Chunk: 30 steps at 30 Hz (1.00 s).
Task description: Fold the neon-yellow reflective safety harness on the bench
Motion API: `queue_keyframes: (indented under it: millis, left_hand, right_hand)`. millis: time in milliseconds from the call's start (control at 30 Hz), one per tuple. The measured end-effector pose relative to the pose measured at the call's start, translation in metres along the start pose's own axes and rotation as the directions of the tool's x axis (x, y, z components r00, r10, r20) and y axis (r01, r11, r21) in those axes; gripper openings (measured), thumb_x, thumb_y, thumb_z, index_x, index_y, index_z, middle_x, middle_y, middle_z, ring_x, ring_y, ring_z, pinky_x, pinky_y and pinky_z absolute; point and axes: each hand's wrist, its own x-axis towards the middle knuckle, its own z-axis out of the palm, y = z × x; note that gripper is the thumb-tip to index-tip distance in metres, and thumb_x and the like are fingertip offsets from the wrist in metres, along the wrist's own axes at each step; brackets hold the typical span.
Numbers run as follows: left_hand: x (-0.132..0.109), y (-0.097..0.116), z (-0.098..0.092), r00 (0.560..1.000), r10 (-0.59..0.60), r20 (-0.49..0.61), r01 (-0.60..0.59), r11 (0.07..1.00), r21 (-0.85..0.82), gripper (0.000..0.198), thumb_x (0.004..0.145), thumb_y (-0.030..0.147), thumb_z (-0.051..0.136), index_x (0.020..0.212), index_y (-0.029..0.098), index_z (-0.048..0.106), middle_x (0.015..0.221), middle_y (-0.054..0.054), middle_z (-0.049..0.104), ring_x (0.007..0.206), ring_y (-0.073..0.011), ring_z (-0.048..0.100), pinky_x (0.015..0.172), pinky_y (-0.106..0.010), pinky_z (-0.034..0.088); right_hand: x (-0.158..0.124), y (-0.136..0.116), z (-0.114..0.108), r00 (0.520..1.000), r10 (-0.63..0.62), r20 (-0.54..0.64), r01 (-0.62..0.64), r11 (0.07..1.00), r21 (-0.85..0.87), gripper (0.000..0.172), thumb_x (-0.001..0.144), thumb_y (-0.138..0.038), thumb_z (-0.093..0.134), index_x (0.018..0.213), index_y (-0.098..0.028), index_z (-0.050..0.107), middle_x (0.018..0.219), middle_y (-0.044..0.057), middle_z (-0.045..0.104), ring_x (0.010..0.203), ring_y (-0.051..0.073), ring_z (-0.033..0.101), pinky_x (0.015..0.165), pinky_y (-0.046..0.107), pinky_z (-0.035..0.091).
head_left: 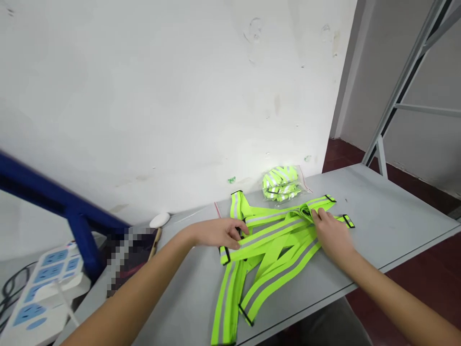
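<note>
I have one neon-yellow webbing safety vest with grey reflective stripes (268, 240) spread flat on the grey metal table (389, 216), its long straps running off the near edge toward me. My left hand (219, 232) lies on the left end of the straps, fingers curled and pinching the webbing beside a black-edged tab. My right hand (333, 235) presses flat on the right end, fingers nearly straight and close together, fingertips on a small bunched fold of strap. By my judgement I am in the middle of laying the crossed bands together for a fold; the next move calls for keeping both ends pinned so the slippery bands stay stacked, not fanned. Counting: one loose vest, one clear plastic bag holding a folded vest of the same colour (283, 184) against the white wall, one white oval object (159, 219) at the table's left, and one white and blue power strip (39, 288) lower left.
</note>
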Motion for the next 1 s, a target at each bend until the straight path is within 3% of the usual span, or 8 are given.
queue_keyframes:
  millis: [100, 167, 300, 400, 533, 633, 733, 1000]
  left_hand:
    - [-0.005, 0.007, 0.011, 0.971, 0.050, -0.234, 0.003, 0.976, 0.220, 0.043, 0.075, 0.044, 0.062, 0.112, 0.022, 0.061, 0.095, -0.006, 0.071, 0.083, -0.0253, 0.066, 0.068, -0.031, 0.049]
    - [-0.004, 0.018, 0.033, 0.895, 0.199, -0.400, -0.056, 0.938, 0.341, 0.038, 0.085, 0.044, 0.050, 0.113, 0.022, 0.060, 0.103, -0.008, 0.069, 0.093, -0.0267, 0.064, 0.079, -0.035, 0.048]
    - [0.016, 0.049, 0.095, 0.768, 0.504, -0.395, -0.263, 0.810, 0.524, 0.051, 0.093, 0.048, 0.039, 0.137, 0.024, 0.044, 0.145, -0.009, 0.045, 0.134, -0.0267, 0.039, 0.110, -0.043, 0.031]
    - [0.045, 0.061, 0.133, 0.830, 0.513, -0.219, -0.292, 0.734, 0.613, 0.076, 0.090, 0.063, 0.034, 0.151, 0.018, 0.021, 0.158, -0.014, 0.017, 0.146, -0.0308, 0.011, 0.116, -0.051, 0.019]
    - [0.078, 0.051, 0.154, 0.886, 0.425, -0.183, -0.199, 0.707, 0.678, 0.082, 0.089, 0.069, 0.024, 0.153, 0.018, 0.011, 0.159, -0.014, 0.003, 0.146, -0.0345, -0.003, 0.114, -0.062, 0.008]
    - [0.086, 0.042, 0.154, 0.885, 0.434, -0.171, -0.203, 0.689, 0.696, 0.078, 0.090, 0.069, 0.022, 0.152, 0.022, 0.013, 0.160, -0.009, 0.001, 0.146, -0.0338, -0.006, 0.114, -0.062, 0.004]
    - [0.084, 0.040, 0.151, 0.887, 0.433, -0.158, -0.217, 0.694, 0.686, 0.077, 0.090, 0.068, 0.024, 0.153, 0.024, 0.012, 0.159, -0.008, -0.001, 0.146, -0.0333, -0.006, 0.114, -0.061, 0.004]
    - [0.088, 0.040, 0.151, 0.885, 0.438, -0.159, -0.229, 0.706, 0.670, 0.083, 0.089, 0.069, 0.026, 0.153, 0.019, 0.009, 0.159, -0.013, 0.003, 0.146, -0.0354, -0.006, 0.114, -0.061, 0.001]
  right_hand:
    - [0.000, -0.017, 0.001, 1.000, -0.025, -0.003, 0.025, 0.999, -0.038, 0.053, 0.078, 0.003, 0.038, 0.123, -0.018, 0.057, 0.102, 0.015, 0.063, 0.086, 0.025, 0.059, 0.056, 0.031, 0.045]
    - [0.000, -0.027, 0.006, 0.999, -0.033, 0.011, 0.033, 0.999, -0.033, 0.054, 0.079, 0.002, 0.037, 0.125, -0.019, 0.056, 0.104, 0.016, 0.062, 0.089, 0.026, 0.057, 0.060, 0.033, 0.048]
    - [-0.002, -0.029, 0.008, 0.993, -0.073, 0.090, 0.063, 0.993, 0.101, 0.048, 0.085, -0.012, 0.045, 0.132, -0.011, 0.050, 0.117, 0.021, 0.057, 0.101, 0.032, 0.053, 0.073, 0.041, 0.049]
    - [0.000, -0.011, 0.000, 0.990, -0.110, 0.082, 0.070, 0.918, 0.390, 0.039, 0.092, -0.028, 0.044, 0.122, -0.008, 0.057, 0.110, 0.019, 0.058, 0.101, 0.030, 0.053, 0.085, 0.043, 0.046]
    - [0.005, 0.019, 0.001, 0.992, -0.097, 0.084, 0.029, 0.807, 0.589, 0.039, 0.099, -0.030, 0.029, 0.086, -0.017, 0.064, 0.088, 0.007, 0.060, 0.086, 0.019, 0.056, 0.080, 0.031, 0.045]
    - [0.007, 0.031, 0.017, 0.997, 0.047, 0.061, -0.074, 0.808, 0.584, 0.027, 0.090, -0.040, 0.051, 0.096, -0.016, 0.062, 0.095, 0.008, 0.060, 0.095, 0.022, 0.055, 0.084, 0.033, 0.043]
    - [0.010, 0.033, 0.029, 0.979, 0.190, 0.074, -0.201, 0.835, 0.512, 0.055, 0.074, -0.054, 0.067, 0.111, -0.014, 0.058, 0.106, 0.013, 0.060, 0.101, 0.029, 0.053, 0.086, 0.038, 0.040]
    - [0.021, 0.002, -0.001, 0.975, 0.155, 0.161, -0.202, 0.921, 0.333, 0.030, 0.075, -0.038, 0.066, 0.094, -0.017, 0.055, 0.094, 0.008, 0.061, 0.091, 0.027, 0.055, 0.080, 0.037, 0.034]
